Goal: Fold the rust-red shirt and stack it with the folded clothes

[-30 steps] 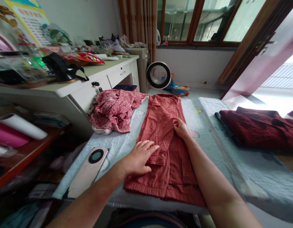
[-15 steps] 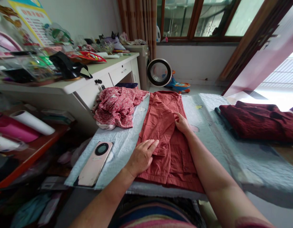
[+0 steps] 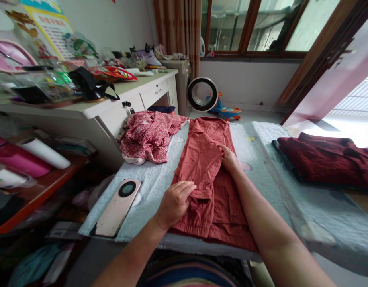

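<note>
A rust-red shirt (image 3: 208,159) lies lengthwise on a pale blue quilted pad (image 3: 261,159), its left side folded over toward the middle. My left hand (image 3: 174,201) pinches the near left edge of the folded panel, fingers curled around the cloth. My right hand (image 3: 230,158) grips the fold's edge at the shirt's middle, thumb tucked under the fabric. Both forearms reach in from the bottom of the view.
A crumpled red floral garment (image 3: 148,135) lies at the pad's far left. A pink phone (image 3: 118,207) rests on the near left corner. Dark red folded clothes (image 3: 327,159) sit at right. A cluttered white desk (image 3: 112,103) stands left; a round fan (image 3: 202,94) is on the floor beyond.
My left hand went from lying flat on the shirt to curling its fingers around the folded edge. My right hand stayed at the fold's middle.
</note>
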Action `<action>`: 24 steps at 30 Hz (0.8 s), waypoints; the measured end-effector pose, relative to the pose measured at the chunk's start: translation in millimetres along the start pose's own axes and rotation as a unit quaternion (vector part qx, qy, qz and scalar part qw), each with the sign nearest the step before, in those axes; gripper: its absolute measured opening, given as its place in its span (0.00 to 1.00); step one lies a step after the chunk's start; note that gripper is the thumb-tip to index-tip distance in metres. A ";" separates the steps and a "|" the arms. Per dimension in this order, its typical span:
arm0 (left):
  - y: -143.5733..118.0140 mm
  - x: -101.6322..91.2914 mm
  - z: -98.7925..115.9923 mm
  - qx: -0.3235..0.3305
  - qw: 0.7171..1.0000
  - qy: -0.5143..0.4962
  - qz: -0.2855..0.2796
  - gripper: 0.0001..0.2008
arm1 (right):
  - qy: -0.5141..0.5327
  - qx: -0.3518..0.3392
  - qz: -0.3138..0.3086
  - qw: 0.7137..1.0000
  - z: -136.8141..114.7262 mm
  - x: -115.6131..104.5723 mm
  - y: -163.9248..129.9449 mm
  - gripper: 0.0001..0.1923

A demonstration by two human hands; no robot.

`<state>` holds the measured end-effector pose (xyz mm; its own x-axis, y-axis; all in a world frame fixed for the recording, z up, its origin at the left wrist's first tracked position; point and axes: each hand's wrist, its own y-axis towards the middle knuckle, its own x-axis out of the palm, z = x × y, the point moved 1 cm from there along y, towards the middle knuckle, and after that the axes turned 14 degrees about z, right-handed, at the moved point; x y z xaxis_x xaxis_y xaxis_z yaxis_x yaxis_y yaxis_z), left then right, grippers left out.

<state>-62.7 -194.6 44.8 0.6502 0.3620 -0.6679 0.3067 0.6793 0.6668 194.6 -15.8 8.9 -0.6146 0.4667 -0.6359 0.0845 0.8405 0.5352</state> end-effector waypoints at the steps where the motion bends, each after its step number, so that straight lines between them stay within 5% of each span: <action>1: -0.9 -0.3 0.9 -0.001 1.000 0.001 0.002 0.25 | -0.008 -0.005 -0.004 1.000 -2.3 -1.1 -0.9 0.24; 13: -5.0 -6.4 14.4 0.051 0.999 0.013 -0.005 0.25 | 0.005 -0.008 0.024 1.000 -3.6 -1.8 -1.5 0.21; 24: -13.5 -2.7 12.1 -0.052 0.997 0.003 -0.062 0.20 | -0.021 0.014 0.005 1.000 -0.9 0.7 -1.6 0.21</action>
<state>-60.2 -212.4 41.5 0.6082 0.2743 -0.7449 0.3099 0.7819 0.5409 193.4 -17.1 8.1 -0.5797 0.4867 -0.6535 0.1139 0.8425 0.5265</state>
